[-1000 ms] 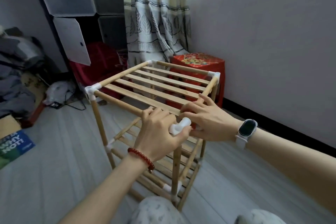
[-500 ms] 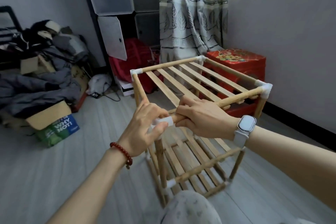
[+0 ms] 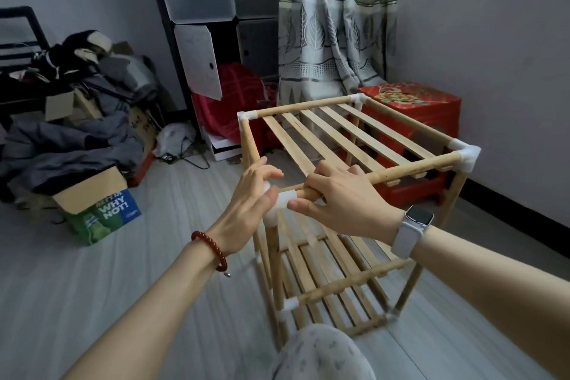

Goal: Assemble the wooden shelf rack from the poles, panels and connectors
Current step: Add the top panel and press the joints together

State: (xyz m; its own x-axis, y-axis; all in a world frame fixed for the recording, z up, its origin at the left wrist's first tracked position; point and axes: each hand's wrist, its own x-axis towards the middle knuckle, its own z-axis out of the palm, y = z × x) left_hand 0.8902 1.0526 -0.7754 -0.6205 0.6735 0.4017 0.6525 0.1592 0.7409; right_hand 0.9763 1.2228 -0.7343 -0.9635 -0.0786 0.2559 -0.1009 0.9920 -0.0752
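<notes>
My right hand (image 3: 345,203) has its fingers (image 3: 331,171) curled over the top front pole (image 3: 410,168), thumb underneath, gripping it right where it enters the near corner connector (image 3: 285,199). My left hand (image 3: 251,197) is wrapped round that same white connector from the outer side, thumb across its front, fingers over the top and onto the side pole behind. Both hands closed firmly, nothing loose in either.

Connector sits on top of the near upright pole (image 3: 273,259). The front pole's end appears to be inside the socket; how deep, I can't tell, my fingers cover the joint.

Shelf rack (image 3: 348,287) stands on the floor (image 3: 138,287) in front of my knee, near the wall corner. Upper slat panel (image 3: 339,133) in place, lower slat panel (image 3: 336,290) in place, white connectors visible at the other three top corners and at the lower joints. Frame reads as nearly whole.

Step in hand, as I judge it: seating the last top corner, pole into connector.

Next move calls for: squeezing the two hands toward each other along the pole's line, left bracing the connector so it doesn't twist off the upright. Then a check of each corner for gaps. Risk: pushing at an angle could pop the far right connector (image 3: 465,156) loose.

Behind: red stool (image 3: 413,102), curtain, cube cabinet, cardboard box (image 3: 92,194) with clothes heaped.
</notes>
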